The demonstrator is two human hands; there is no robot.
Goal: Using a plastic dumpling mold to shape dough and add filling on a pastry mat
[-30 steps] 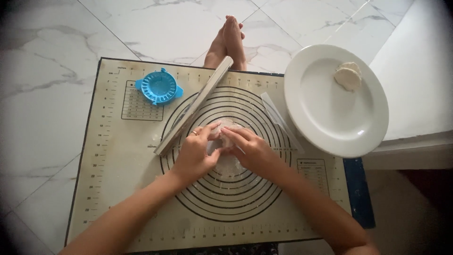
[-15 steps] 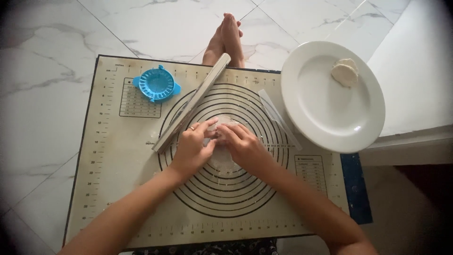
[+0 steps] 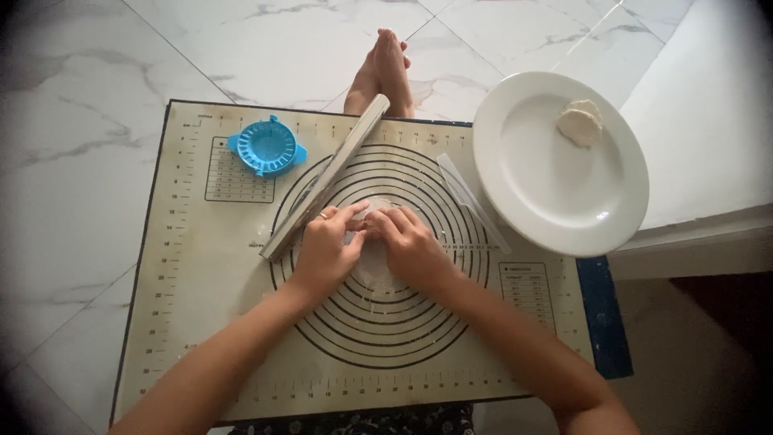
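A thin, pale sheet of dough point(image 3: 372, 259) lies in the middle of the ringed pastry mat point(image 3: 201, 266). My left hand point(image 3: 326, 246), with a ring on one finger, and my right hand point(image 3: 411, 246) meet over the dough's far edge, and the fingertips of both pinch it. Much of the dough is hidden under the hands. A long rolling pin point(image 3: 326, 177) lies slanted just left of my left hand.
A blue round dumpling press point(image 3: 266, 147) sits at the mat's far left. A white plate point(image 3: 531, 177) with one folded dumpling point(image 3: 580, 123) rests at the right, partly on a low white ledge point(image 3: 708, 121). My feet point(image 3: 382, 72) lie beyond the mat on the marble floor.
Both hands stay on the dough with the fingers working at its far edge; the view has shifted slightly. Nothing else moved.
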